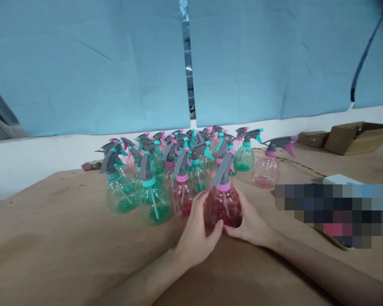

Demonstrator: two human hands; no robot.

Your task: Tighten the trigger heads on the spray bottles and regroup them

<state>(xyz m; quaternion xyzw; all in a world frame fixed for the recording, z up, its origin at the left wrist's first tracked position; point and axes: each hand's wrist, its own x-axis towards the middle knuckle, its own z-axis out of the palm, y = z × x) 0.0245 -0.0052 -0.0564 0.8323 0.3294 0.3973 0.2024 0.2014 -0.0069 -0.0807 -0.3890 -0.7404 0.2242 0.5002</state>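
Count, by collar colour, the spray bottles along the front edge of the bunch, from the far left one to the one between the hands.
Teal collars: 2, on the leftmost bottle and the second bottle
Pink collars: 2, on the third bottle and the fourth bottle, between the left hand and right hand
Total: 4 bottles

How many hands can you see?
2: the left hand and the right hand, on opposite sides of the nearest red spray bottle. No other hands show.
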